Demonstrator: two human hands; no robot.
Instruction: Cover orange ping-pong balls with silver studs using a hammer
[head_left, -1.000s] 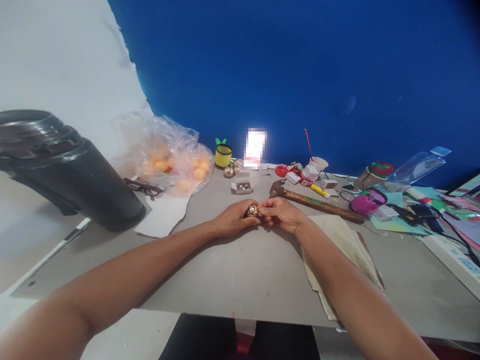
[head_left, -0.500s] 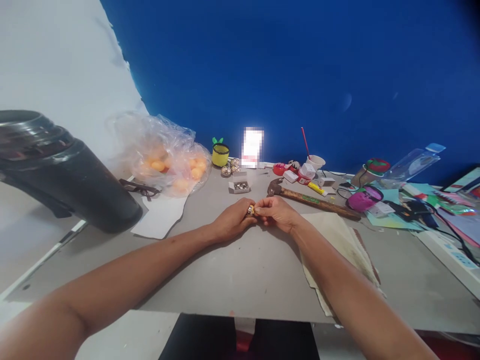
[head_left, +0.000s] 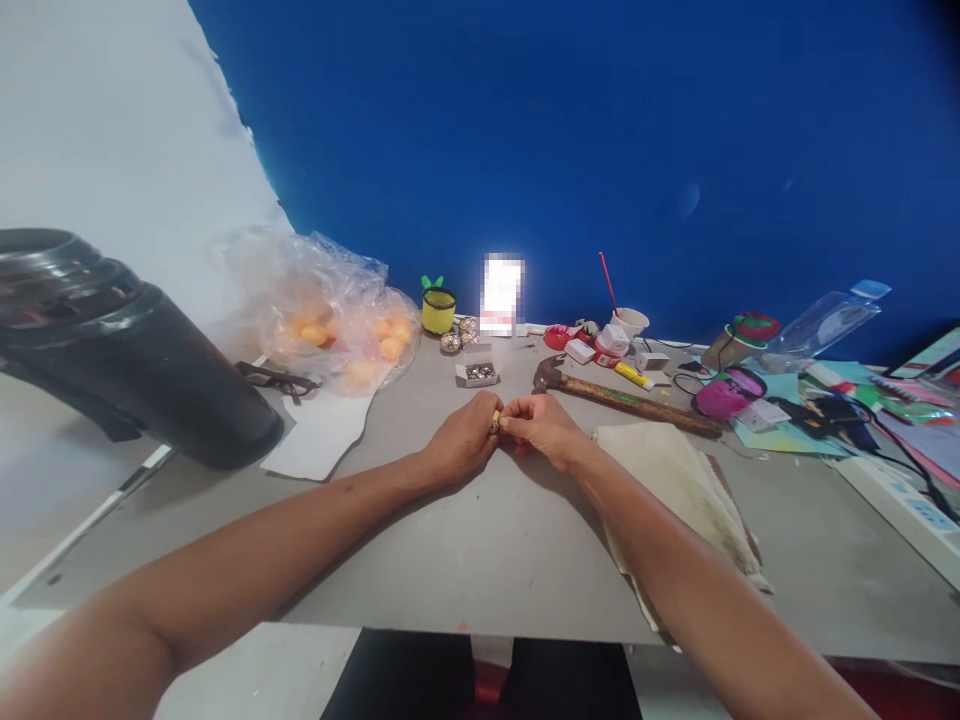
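Observation:
My left hand [head_left: 466, 438] is closed round a small gold-coloured ball [head_left: 496, 421], of which only a sliver shows between the hands. The pinched fingers of my right hand [head_left: 541, 428] meet at the ball's right side; anything tiny between them is hidden. Just beyond the hands lies an open small box [head_left: 478, 375] of shiny metal bits. Several gold balls [head_left: 451, 342] rest near a yellow pot-shaped container [head_left: 439, 312]. To the right, a hammer [head_left: 630, 398] with a wooden handle lies on the table.
A large dark flask [head_left: 142, 350] and a plastic bag of orange fruit [head_left: 330, 320] stand at the left. On the right are a folded cloth [head_left: 667, 480], a white cup [head_left: 628, 322], a magenta pouch [head_left: 729, 393] and a power strip [head_left: 900, 510].
My left hand has rolled over the ball, so less of it shows. My right hand has shifted slightly left with it. The view has moved a little.

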